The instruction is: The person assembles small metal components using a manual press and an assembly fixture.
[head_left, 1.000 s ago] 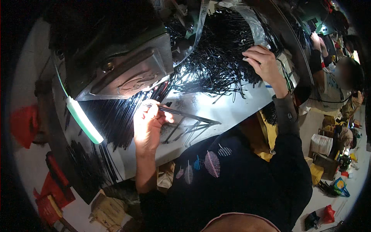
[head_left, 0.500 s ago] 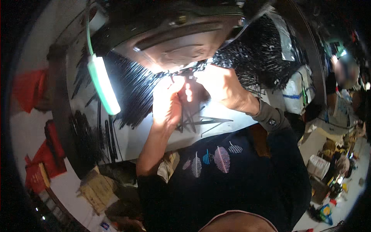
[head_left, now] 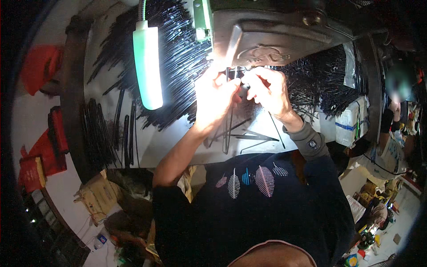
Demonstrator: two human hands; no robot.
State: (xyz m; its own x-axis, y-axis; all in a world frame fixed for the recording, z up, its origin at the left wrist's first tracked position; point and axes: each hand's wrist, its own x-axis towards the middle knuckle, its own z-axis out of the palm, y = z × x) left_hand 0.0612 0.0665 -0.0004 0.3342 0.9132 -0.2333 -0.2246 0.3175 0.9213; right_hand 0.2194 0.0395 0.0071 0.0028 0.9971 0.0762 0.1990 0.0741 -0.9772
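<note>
My left hand is pinched around a long thin black strip, which hangs below its fingers over the table. Just to the right, my right hand has its fingers closed on a small dark piece; glare and the fingers hide its shape. Both hands work close together at the lower edge of a metal machine head. Several loose black strips lie crossed on the pale tabletop below them.
A glowing lamp with a green back hangs left of my hands. Heaps of black strips spread behind it, with another pile at the right. A white strapped bundle stands by the right edge. Another person is far right.
My view has turned, so the lamp and machine sit further right. My hands show more clearly, and a long black strip now hangs visibly from my left fingers.
</note>
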